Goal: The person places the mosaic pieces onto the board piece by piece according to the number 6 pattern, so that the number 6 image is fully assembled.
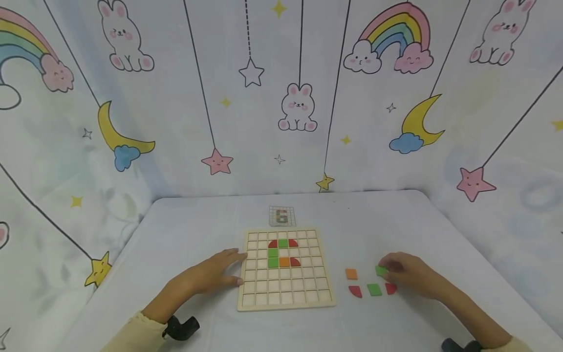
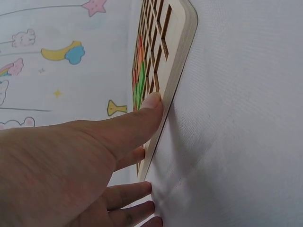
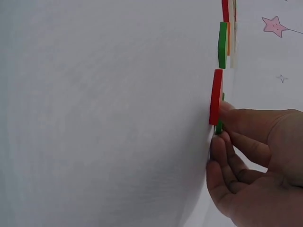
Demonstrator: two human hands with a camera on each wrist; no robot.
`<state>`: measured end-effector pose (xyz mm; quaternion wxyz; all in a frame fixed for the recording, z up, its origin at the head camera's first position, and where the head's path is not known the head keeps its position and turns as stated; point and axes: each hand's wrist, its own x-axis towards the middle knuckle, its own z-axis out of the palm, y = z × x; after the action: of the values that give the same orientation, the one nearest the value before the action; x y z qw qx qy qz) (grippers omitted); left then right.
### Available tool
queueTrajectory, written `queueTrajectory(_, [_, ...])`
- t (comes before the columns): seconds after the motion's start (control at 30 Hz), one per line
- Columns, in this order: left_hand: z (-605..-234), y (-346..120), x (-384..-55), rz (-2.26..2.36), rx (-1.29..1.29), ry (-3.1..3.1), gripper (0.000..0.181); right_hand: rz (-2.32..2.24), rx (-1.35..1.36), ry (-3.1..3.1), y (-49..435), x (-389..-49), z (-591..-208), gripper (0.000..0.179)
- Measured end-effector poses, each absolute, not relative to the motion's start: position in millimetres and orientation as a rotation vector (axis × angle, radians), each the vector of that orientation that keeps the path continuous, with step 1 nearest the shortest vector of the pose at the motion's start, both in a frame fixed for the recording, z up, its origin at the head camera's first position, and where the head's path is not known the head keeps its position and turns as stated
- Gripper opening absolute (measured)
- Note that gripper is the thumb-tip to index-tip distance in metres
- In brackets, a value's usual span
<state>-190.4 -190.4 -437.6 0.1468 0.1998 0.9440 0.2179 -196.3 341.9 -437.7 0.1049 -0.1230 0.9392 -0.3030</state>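
Note:
A wooden grid board (image 1: 259,287) lies on the table, bearing a pattern of red, green and orange tiles. My left hand (image 1: 211,271) rests at its left edge, fingers spread and relaxed, with the thumb (image 2: 152,100) on the rim in the left wrist view. Right of the board, my right hand (image 1: 406,274) pinches a green square tile (image 1: 380,270) between thumb and fingers, low over the table. Close by lie a red quarter-round tile (image 1: 391,289), another green square tile (image 1: 374,290), a second red quarter-round tile (image 1: 355,292) and an orange square tile (image 1: 351,274).
Behind the board lies a small clear card (image 1: 282,216) with a grid and a coloured pattern. The white table (image 1: 198,220) ends at a patterned cloth backdrop (image 1: 259,122) at the back and sides. A dark wrist strap (image 1: 181,328) sits on the left wrist.

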Motion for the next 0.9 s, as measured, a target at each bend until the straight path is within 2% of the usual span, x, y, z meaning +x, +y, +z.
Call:
queueTrajectory(0.3, [-437, -188, -190, 0.643, 0.560, 2.709, 0.073, -0.867, -0.428, 2.840, 309, -203, -430, 0.025])
queueTrajectory(0.67, [-436, -189, -191, 0.622, 0.565, 2.715, 0.073, -0.904, -0.351, 2.820, 235, -211, -426, 0.024])
queueTrajectory(0.9, [-436, -189, -191, 0.623, 0.576, 2.714, 0.074, -0.927, -0.427, 2.805, 187, -208, -429, 0.018])
